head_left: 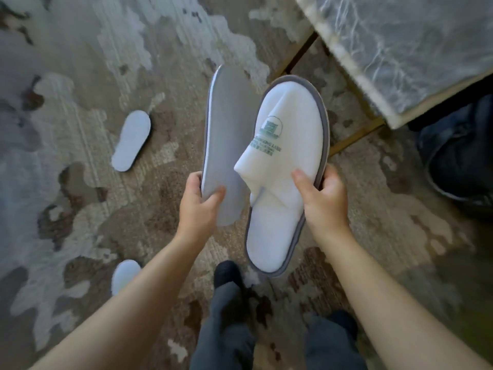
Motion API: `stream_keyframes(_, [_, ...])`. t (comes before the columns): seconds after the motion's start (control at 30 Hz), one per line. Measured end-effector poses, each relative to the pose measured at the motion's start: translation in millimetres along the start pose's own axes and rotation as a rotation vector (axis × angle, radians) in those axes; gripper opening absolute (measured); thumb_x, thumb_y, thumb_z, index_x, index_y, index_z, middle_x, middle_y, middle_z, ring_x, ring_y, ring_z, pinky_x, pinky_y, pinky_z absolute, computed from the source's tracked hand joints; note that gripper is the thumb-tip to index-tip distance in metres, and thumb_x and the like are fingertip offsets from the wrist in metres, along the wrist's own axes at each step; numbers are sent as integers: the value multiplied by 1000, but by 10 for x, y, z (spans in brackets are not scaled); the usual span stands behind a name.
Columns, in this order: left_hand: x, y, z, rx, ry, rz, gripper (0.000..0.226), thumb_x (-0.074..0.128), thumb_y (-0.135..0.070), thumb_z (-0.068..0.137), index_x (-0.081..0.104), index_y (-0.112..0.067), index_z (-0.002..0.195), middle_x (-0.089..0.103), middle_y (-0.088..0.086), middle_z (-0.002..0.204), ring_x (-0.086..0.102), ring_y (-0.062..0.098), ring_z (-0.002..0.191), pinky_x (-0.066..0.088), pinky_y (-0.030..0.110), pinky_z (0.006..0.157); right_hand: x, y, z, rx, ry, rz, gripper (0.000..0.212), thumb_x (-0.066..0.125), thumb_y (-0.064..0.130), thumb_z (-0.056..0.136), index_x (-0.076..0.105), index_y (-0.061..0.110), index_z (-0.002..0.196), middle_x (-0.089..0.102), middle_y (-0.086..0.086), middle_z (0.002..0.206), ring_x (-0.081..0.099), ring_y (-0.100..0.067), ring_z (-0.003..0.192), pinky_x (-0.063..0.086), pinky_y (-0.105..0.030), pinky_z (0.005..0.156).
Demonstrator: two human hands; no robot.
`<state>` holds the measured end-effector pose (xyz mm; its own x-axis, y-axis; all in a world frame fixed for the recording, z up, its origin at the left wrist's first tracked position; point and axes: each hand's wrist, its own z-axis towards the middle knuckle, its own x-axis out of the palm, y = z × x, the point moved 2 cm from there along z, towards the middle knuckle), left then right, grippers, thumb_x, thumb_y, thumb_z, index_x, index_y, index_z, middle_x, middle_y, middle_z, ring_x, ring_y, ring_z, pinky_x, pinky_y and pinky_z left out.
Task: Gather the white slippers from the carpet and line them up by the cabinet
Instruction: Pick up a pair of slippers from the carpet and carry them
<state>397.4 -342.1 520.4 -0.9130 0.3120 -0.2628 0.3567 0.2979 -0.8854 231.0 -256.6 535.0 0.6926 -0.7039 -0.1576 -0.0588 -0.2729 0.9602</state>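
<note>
1. Four slippers show: two held, two on the carpet (88,76).
2. Held slipper one (225,145) is turned sole-up, its grey underside facing the camera, toe pointing away from the person. Held slipper two (288,166) is upper-side up, white with a grey rim and a green printed logo.
3. Floor slipper one (131,140) lies sole-up, well left of the left hand (198,201) and beyond it. Floor slipper two (124,273) lies left of the left forearm, which partly hides it.
4. A marble-topped table (416,57) with thin metal legs stands beyond and right of the right hand (321,201); its corner comes near the toe of held slipper two. A dark bag (461,150) sits under its near edge. The carpet left of the hands is open apart from the two slippers.
5. Left fingers are clamped on held slipper one near its heel end, thumb across the grey sole, fingers behind the edge.
6. Right fingers are clamped on held slipper two at its right rim, thumb pressed on the white upper.
7. The two held slippers touch or overlap between the hands.
</note>
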Motion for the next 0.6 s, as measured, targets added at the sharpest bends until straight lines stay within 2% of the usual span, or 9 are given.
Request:
stream_keyframes(0.1, [-42, -673, -313, 57, 122, 7, 16, 54, -12, 83, 46, -25, 88, 54, -3, 84, 54, 24, 81, 48, 41, 66, -286, 675, -193, -45, -130, 71, 14, 62, 17, 79, 54, 26, 87, 60, 15, 83, 58, 13, 64, 43, -2, 53])
stream_keyframes(0.2, [62, -1201, -705, 114, 241, 17, 23, 55, -12, 83, 47, -34, 81, 55, 0, 86, 56, 27, 84, 51, 47, 70, -703, 1182, -466, -94, -285, 125, 17, 61, 15, 79, 53, 30, 77, 59, 15, 80, 57, 16, 63, 44, -2, 53])
stream_keyframes(0.3, [273, -1584, -1146, 207, 359, 56, 24, 54, -12, 83, 46, -34, 80, 54, -1, 83, 55, 23, 78, 50, 40, 64, -1234, 1497, -861, -124, -418, 152, 20, 61, 15, 79, 52, 32, 76, 59, 15, 81, 57, 15, 64, 46, -3, 55])
stream_keyframes(0.4, [602, -1836, -1665, 276, 472, 90, 17, 54, -13, 84, 44, -25, 88, 52, -4, 82, 53, 18, 76, 46, 32, 59, -1864, 1655, -1390, -146, -569, 180, 19, 61, 16, 79, 53, 33, 78, 59, 15, 82, 59, 13, 66, 47, -4, 55])
stream_keyframes(0.5, [998, -1935, -2302, 350, 604, 135, 18, 54, -14, 83, 42, -27, 82, 51, -5, 80, 52, 14, 73, 43, 26, 53, -2504, 1682, -2050, -149, -742, 193, 18, 60, 16, 80, 52, 33, 77, 59, 16, 80, 60, 4, 68, 47, -5, 53])
stream_keyframes(0.6, [1396, -1938, -3026, 410, 743, 169, 19, 55, -14, 83, 41, -23, 94, 51, -8, 82, 52, 8, 75, 42, 16, 49, -3110, 1616, -2778, -125, -926, 191, 19, 59, 12, 80, 51, 27, 72, 58, 9, 76, 56, -3, 67, 45, -7, 51])
